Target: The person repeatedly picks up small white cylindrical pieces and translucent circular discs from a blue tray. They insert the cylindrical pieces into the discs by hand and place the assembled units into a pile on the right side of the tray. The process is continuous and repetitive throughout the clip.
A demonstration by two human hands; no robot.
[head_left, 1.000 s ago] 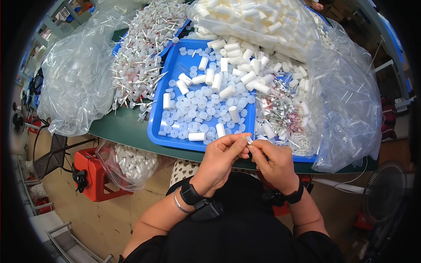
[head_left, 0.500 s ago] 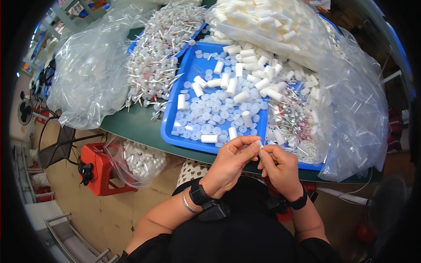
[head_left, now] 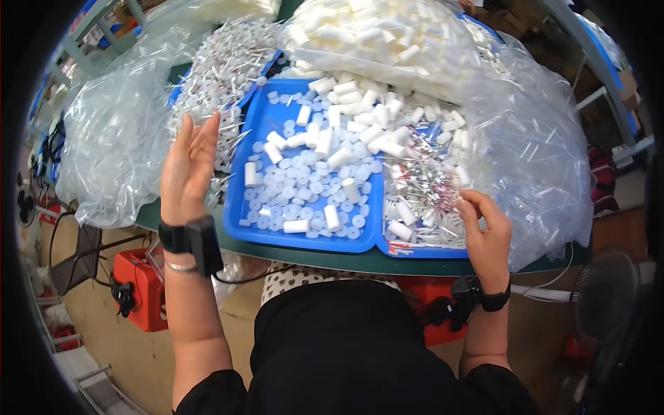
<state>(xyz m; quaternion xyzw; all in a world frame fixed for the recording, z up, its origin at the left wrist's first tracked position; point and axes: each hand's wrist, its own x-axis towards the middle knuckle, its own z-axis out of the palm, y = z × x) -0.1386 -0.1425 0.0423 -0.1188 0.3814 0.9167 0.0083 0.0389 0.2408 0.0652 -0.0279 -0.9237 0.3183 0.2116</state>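
Observation:
My left hand (head_left: 190, 169) is raised at the left with its fingers stretched out. It is beside a heap of white sticks with translucent discs (head_left: 225, 69), and nothing shows in it. My right hand (head_left: 487, 235) is at the right edge of a tray of thin red, white and silver pins (head_left: 432, 187). Its thumb and forefinger come together in a pinch; whatever is between them is too small to make out. Between the hands is a blue tray (head_left: 235, 218) holding translucent discs (head_left: 301, 180) and white foam cylinders (head_left: 297, 225).
A big clear bag of white cylinders (head_left: 387, 34) lies at the back. Crumpled plastic bags flank the trays, one at the left (head_left: 111, 145) and one at the right (head_left: 532, 159). The green table edge (head_left: 346, 260) runs before me; a red plastic stool (head_left: 142, 287) stands lower left.
My hands were together over the tray's front edge, pinching a small white piece. They have parted: the left went up and left and opened, the right moved out to the pins.

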